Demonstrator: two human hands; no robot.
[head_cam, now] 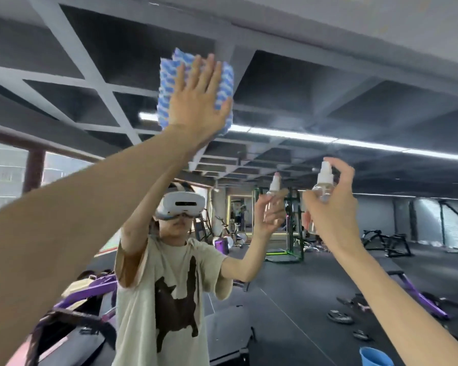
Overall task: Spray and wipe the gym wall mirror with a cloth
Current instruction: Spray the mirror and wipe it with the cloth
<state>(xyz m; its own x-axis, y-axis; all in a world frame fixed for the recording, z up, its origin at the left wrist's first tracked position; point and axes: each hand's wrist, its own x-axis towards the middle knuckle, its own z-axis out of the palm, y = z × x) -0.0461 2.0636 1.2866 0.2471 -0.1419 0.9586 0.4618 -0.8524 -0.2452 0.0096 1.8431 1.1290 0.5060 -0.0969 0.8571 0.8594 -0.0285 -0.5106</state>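
Note:
The wall mirror [354, 88] fills the view and reflects the gym and my own figure. My left hand [196, 101] is raised high, its fingers straight, pressing a blue-and-white cloth [167, 83] flat against the glass. My right hand [331, 207] grips a small clear spray bottle [323, 180] with a white nozzle, the index finger curled over the top. The nozzle points at the mirror at about head height. The bottle's reflection [274, 191] shows just to its left.
A blue cup-like rim [376, 357] sits at the bottom right edge. Reflected in the mirror are purple and green gym machines [288, 233], weight plates [339, 317] on a dark floor, and ceiling light strips [328, 140].

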